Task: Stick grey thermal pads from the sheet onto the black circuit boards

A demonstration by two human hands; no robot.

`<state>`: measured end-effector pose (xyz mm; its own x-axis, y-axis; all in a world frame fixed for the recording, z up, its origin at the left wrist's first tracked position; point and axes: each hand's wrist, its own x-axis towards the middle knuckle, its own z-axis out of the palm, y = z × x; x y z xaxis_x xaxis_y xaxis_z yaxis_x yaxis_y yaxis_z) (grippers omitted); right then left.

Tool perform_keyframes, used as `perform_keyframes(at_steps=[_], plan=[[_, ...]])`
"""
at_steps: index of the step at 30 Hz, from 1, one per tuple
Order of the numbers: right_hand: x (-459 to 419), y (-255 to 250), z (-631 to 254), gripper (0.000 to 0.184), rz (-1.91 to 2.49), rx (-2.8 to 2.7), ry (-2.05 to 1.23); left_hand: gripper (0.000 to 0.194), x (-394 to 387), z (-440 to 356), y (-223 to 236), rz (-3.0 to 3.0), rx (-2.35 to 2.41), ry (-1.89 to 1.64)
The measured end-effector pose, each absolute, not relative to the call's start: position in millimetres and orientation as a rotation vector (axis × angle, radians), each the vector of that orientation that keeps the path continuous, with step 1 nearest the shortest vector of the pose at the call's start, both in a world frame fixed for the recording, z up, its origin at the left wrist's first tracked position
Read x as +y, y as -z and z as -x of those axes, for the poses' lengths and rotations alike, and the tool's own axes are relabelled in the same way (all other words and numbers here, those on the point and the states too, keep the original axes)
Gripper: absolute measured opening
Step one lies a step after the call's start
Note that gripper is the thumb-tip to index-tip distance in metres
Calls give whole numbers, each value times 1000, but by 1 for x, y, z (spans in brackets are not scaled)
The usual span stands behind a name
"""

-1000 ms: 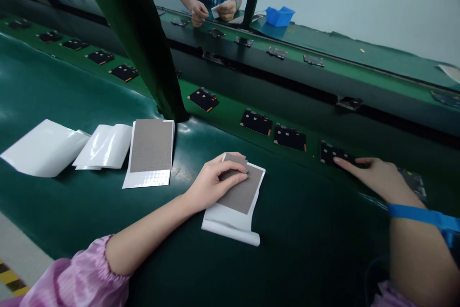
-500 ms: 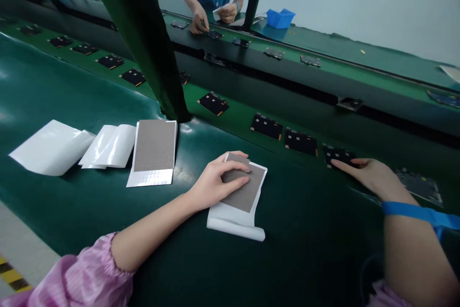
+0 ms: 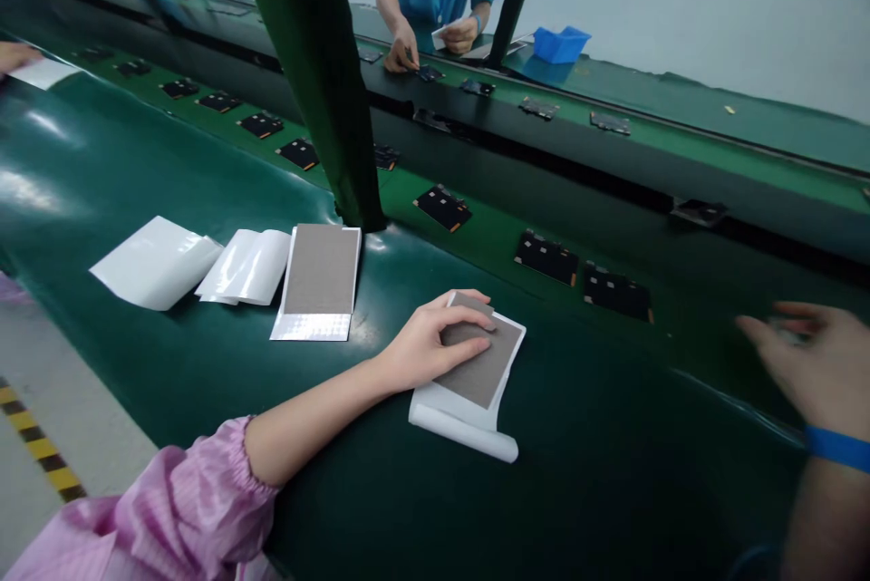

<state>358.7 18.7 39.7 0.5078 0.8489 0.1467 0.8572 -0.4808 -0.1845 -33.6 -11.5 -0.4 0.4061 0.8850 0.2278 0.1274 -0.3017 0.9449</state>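
Note:
My left hand (image 3: 441, 341) lies on a stack of grey rectangular sheets (image 3: 486, 372), fingers apart. White backing paper (image 3: 462, 431) sticks out beneath the stack, its near edge curled into a roll. At the far right, my right hand (image 3: 816, 359), with a blue wrist strap (image 3: 839, 447), is smeared by motion over the green strip. A small pale thing shows between its fingers, too blurred to name. The nearest flat black board (image 3: 618, 291), with small light squares and orange tabs, lies left of that hand, apart from it.
Another grey sheet stack (image 3: 319, 268) and glossy white papers (image 3: 159, 264) lie to the left. A dark green post (image 3: 319, 64) stands at the table's far edge. More black boards line the green strip. Across it, a co-worker in blue handles a board, near a blue bin (image 3: 561, 44).
My right hand has moved right, off the black board it was touching; that board no longer shows. The view has turned left. My left hand stays on the grey sheets.

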Motion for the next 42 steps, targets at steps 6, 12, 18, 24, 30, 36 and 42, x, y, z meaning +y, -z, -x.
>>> perform_keyframes(at_steps=[6,12,18,24,30,36,42], plan=[[2,-44,-190,25,1549,-2031,-470,14,-11,35,-1,-1727,865,-1000],[-17,-24,-156,11,1184,-2106,-385,16,-11,33,0,-1735,837,-1006],[-22,-30,-153,13,1169,-2068,-278,19,-10,35,0,-1755,841,-995],[7,-41,-242,22,1434,-1984,-339,58,-12,37,1,-1701,922,-941],[41,-45,-359,13,2215,-1363,-542,88,-13,34,0,-1456,997,-853],[48,-40,-390,12,2238,-1577,-733,74,-13,35,-4,-1378,1004,-831],[52,-29,-409,21,2278,-1695,-742,72,-14,35,-5,-1345,999,-830]])
